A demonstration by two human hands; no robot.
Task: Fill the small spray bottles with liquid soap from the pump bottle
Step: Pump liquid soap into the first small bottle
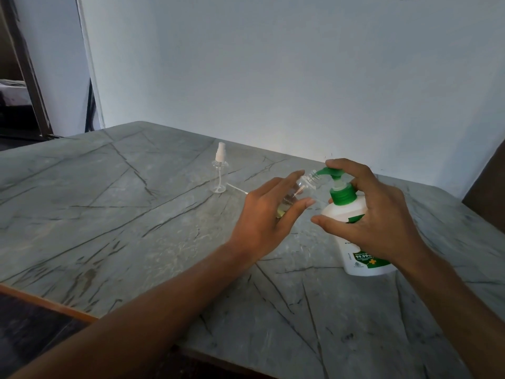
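My left hand (269, 216) holds a small clear spray bottle (302, 187) tilted, its open neck right at the green nozzle of the pump bottle (343, 214). A little yellowish liquid shows in the small bottle's lower end. The pump bottle is white with a green collar and pump head, standing on the table at the right. My right hand (374, 209) is on it, fingers over the pump head and thumb beside the body. A second clear spray bottle (219, 170) with a white sprayer cap stands upright further back. A white sprayer tube (237, 188) lies beside it.
The grey marble-patterned table (123, 214) runs to a white wall at the back. Its wooden near-left edge (46, 303) drops to a dark floor. A dark chair back (486, 203) stands at the right edge. A doorway is at the far left.
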